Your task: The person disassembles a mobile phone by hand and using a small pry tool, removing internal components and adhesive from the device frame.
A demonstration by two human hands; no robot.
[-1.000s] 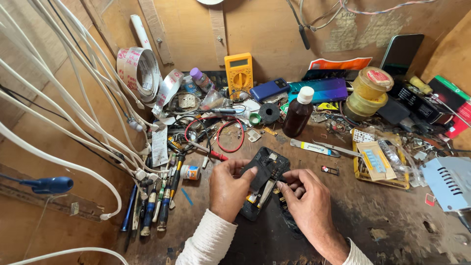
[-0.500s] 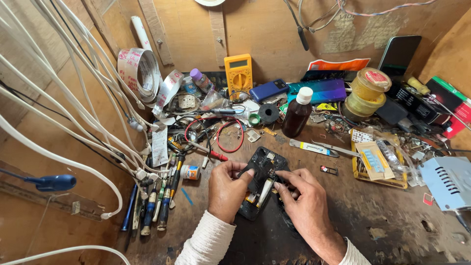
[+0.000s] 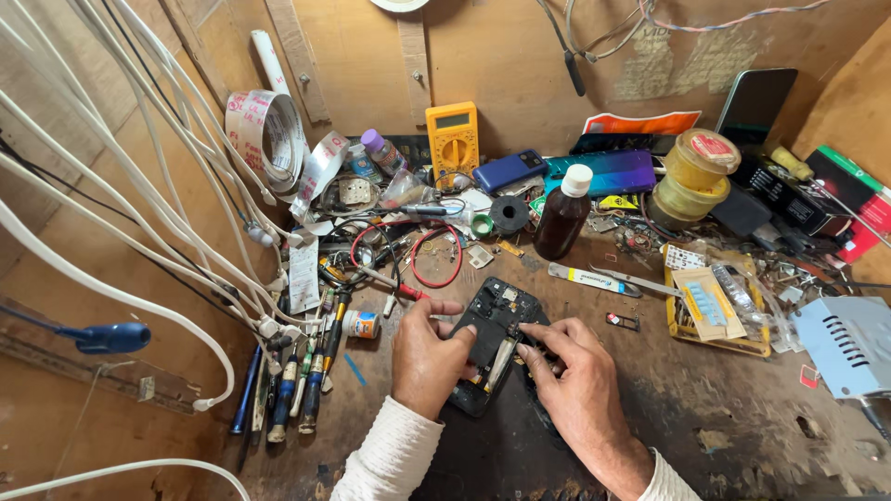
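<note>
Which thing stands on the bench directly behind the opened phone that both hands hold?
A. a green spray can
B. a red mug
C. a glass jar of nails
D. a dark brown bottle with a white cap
D: the dark brown bottle with a white cap stands upright just beyond the opened phone, which the left hand and right hand grip.

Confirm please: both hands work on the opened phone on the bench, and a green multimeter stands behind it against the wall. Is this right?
Not quite. The multimeter is yellow, not green, as the head view shows. The rest holds: the left hand and the right hand are both on the opened phone, and the meter leans at the wall behind it.
</note>
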